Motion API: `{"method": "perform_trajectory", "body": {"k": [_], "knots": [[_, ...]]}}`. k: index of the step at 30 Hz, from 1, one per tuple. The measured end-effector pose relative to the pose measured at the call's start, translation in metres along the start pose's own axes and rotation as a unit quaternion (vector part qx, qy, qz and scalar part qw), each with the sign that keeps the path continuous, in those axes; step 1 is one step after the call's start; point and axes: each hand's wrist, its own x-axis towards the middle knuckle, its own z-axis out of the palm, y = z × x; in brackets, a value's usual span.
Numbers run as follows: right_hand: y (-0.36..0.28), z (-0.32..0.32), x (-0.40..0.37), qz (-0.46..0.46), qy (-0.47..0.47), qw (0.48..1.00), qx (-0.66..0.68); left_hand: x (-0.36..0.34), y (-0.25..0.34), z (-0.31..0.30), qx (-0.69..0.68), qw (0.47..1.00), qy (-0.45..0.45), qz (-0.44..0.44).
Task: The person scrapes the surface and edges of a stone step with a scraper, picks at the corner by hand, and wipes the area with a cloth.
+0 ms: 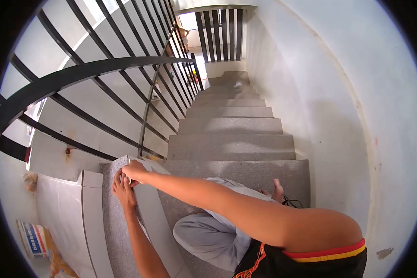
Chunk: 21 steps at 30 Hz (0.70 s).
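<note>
Over on the left ledge [114,227], the right hand [135,170] seems pinched around a thin pale strip [129,180]; whether the left hand [122,187], fingers bent just beside it, grips too, I can't tell. A loose pinch could drop the strip, perhaps rightward onto the stairs [231,146].

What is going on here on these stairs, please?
A person sits on the grey stairs, holding both hands close together over the speckled ledge at the side, near the foot of the black railing. The right hand reaches across the body and meets the left hand. Something small and pale seems to show between them, but it is too small and too covered to identify.
</note>
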Motion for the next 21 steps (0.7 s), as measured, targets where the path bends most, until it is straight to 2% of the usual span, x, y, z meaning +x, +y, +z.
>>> {"method": "perform_trajectory", "body": {"k": [2, 8, 19, 21], "knots": [[0.000, 0.000, -0.002, -0.001, 0.018, 1.000, -0.013, 0.002, -0.005, 0.005, -0.005, 1.000, 0.001, 0.020], [-0.001, -0.001, -0.005, -0.011, 0.042, 0.999, -0.016, 0.002, -0.002, 0.004, -0.010, 1.000, 0.003, -0.006], [0.000, 0.001, -0.006, -0.017, 0.034, 0.999, -0.031, 0.003, -0.017, 0.006, -0.016, 1.000, -0.023, 0.001], [0.002, 0.003, -0.007, -0.012, 0.058, 0.998, -0.017, 0.002, -0.014, 0.004, -0.017, 0.999, -0.028, -0.001]]}}
